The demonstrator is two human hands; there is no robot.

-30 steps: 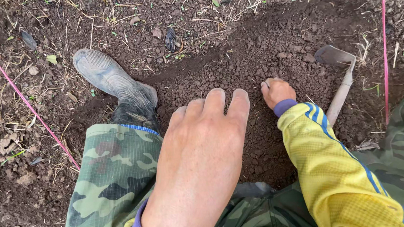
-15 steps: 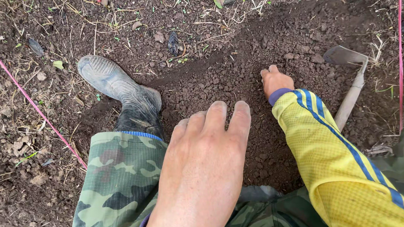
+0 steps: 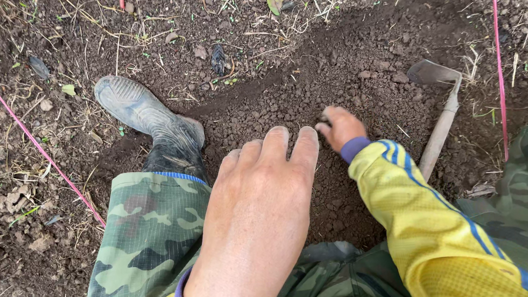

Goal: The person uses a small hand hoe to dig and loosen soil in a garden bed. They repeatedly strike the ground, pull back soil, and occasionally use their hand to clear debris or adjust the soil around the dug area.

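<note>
Your work area is the patch of loose dark soil between the two pink guide strings. Your left hand rests flat on the camouflage-trousered knee, fingers together and extended; its grip is released and holds nothing. Over the last second this hand stays in place, while your right hand, in the yellow sleeve with blue stripes, moves from further out on the soil back toward your left fingertips. The right fingers are now curled down into the crumbled earth; whether the grip encloses anything cannot be determined. This suggests that you are working the soil by hand, point by point. The hoe lies untouched on the ground to the right. Your rubber boot stands at the left edge of the patch.
</note>
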